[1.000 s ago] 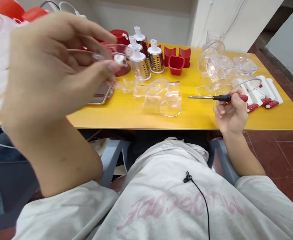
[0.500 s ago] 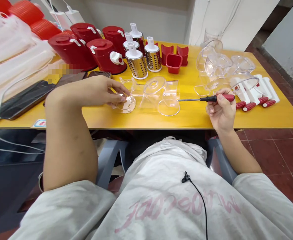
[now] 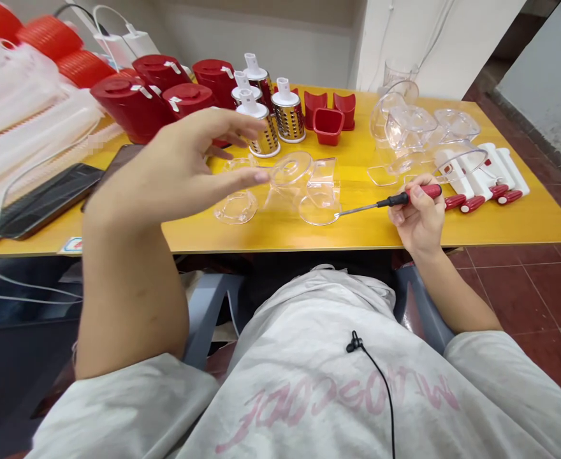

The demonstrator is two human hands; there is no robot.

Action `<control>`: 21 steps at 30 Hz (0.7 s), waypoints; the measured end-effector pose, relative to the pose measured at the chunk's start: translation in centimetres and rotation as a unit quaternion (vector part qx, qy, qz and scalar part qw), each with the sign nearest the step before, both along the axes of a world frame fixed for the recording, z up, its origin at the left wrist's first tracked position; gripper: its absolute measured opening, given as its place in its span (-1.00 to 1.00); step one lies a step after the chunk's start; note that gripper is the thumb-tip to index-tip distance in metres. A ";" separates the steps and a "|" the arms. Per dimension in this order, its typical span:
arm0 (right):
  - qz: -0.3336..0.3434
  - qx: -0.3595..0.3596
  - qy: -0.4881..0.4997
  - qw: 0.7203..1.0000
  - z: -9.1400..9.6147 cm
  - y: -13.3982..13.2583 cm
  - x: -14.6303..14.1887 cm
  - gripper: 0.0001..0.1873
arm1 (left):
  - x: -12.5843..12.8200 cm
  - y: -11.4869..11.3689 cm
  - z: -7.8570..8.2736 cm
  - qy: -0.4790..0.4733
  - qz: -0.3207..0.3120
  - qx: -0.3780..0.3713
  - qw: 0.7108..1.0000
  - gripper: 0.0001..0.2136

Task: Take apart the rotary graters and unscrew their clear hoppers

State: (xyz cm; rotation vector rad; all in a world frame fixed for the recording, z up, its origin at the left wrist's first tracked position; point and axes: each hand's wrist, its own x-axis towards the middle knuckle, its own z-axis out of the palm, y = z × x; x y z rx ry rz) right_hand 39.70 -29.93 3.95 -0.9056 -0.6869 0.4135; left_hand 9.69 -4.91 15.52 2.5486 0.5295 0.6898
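Observation:
My left hand (image 3: 204,166) hovers above the table with its fingers spread and nothing in them. Below it lies a clear plastic ring-shaped part (image 3: 236,208); behind that, partly covered by the hand, is a second clear part. To their right stands a clear plastic housing (image 3: 292,169) with a round opening and a flared foot. My right hand (image 3: 420,217) is closed round the red and black handle of a screwdriver (image 3: 398,199). Its shaft points left, the tip close to the housing's foot; whether they touch I cannot tell.
Red machine bases (image 3: 132,105) stand at the back left. Steel grater drums (image 3: 289,116) and red square cups (image 3: 328,124) are behind the housing. More clear housings (image 3: 409,127) and white handles with red grips (image 3: 476,185) fill the right. A phone (image 3: 41,199) lies left.
My left hand has let go of the clear ring-shaped part and lifted, fingers spreading. The screwdriver has tilted, its tip now lower and slightly further left.

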 end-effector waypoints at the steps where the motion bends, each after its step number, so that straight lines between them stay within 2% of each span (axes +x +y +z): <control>1: 0.005 0.001 -0.011 1.000 0.0 -0.1 0.0 -0.29 | 0.6 -0.8 0.0 -0.020 -0.039 0.009 0.999 -0.01; 3: 0.016 0.008 -0.040 0.999 0.1 -0.2 -0.1 -0.29 | 2.1 -1.8 -0.6 -0.018 -0.096 0.035 0.995 0.14; 4: 0.020 0.012 -0.054 0.998 0.3 -0.3 -0.1 -0.27 | 2.9 -2.1 -1.2 -0.002 -0.110 0.047 0.993 0.14; 7: 0.030 0.015 -0.082 0.996 1.1 -0.7 -0.1 -0.21 | 4.8 -1.7 -3.2 0.036 -0.120 0.045 0.991 -0.06; 10: 0.061 -0.027 -0.093 0.993 2.6 -1.6 0.4 -0.33 | 5.4 -0.6 -4.3 0.015 -0.115 0.019 0.993 -0.22; 13: 0.121 -0.094 -0.111 0.982 4.6 -2.8 0.6 -0.50 | 5.2 0.0 -4.3 -0.052 -0.138 -0.057 0.987 -0.19; 15: 0.143 -0.133 -0.124 0.973 6.1 -3.7 0.3 -0.50 | 5.3 -0.2 -4.2 -0.100 -0.154 -0.133 0.974 -0.16; 18: 0.103 -0.169 -0.169 0.966 9.0 -5.2 -1.0 -0.45 | 6.2 -1.0 -4.8 -0.143 -0.173 -0.246 0.943 -0.13; 21: 0.019 -0.186 -0.247 0.951 12.9 -6.4 -2.5 -0.36 | 7.5 -2.2 -5.7 -0.173 -0.178 -0.304 0.920 -0.03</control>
